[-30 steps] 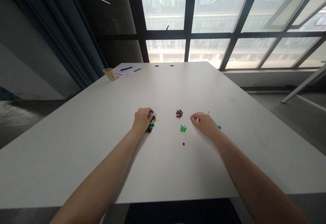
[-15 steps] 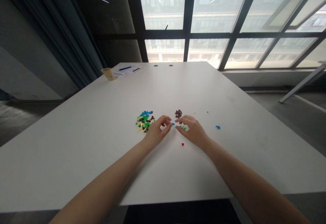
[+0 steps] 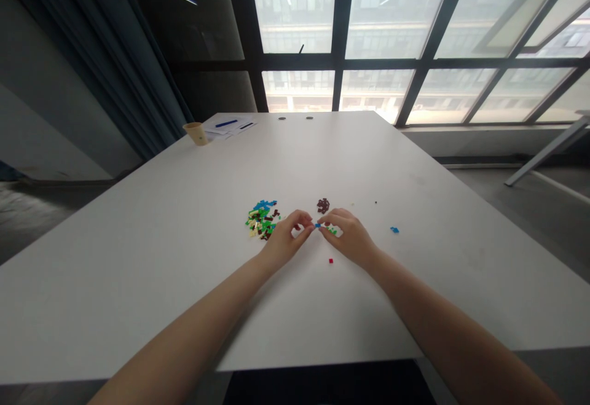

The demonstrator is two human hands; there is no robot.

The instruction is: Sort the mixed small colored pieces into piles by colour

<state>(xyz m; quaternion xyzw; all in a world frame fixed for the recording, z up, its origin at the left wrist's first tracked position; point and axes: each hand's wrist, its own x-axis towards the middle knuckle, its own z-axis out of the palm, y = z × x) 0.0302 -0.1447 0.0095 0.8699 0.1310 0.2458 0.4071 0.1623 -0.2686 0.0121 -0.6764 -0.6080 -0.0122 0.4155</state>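
Observation:
My left hand [image 3: 286, 240] and my right hand [image 3: 349, 236] meet over the white table [image 3: 184, 257], fingertips pinched together on a tiny blue brick [image 3: 317, 225]. A mixed heap of small bricks [image 3: 261, 218] in blue, green, cream and brown lies just left of my left hand. A small brown cluster [image 3: 323, 205] sits beyond the fingertips. Green bricks [image 3: 331, 230] peek out under my right hand's fingers. A single red brick [image 3: 330, 261] lies nearer me, and a loose blue brick [image 3: 394, 230] lies to the right.
A paper cup [image 3: 196, 133] and papers with pens [image 3: 230, 125] stand at the far left corner of the table. Large windows rise behind the far edge; a dark curtain hangs at the left.
My left hand left the mixed heap, uncovering it, and moved right with a blue brick. My right hand moved left to meet it, and the fingertips have now closed together.

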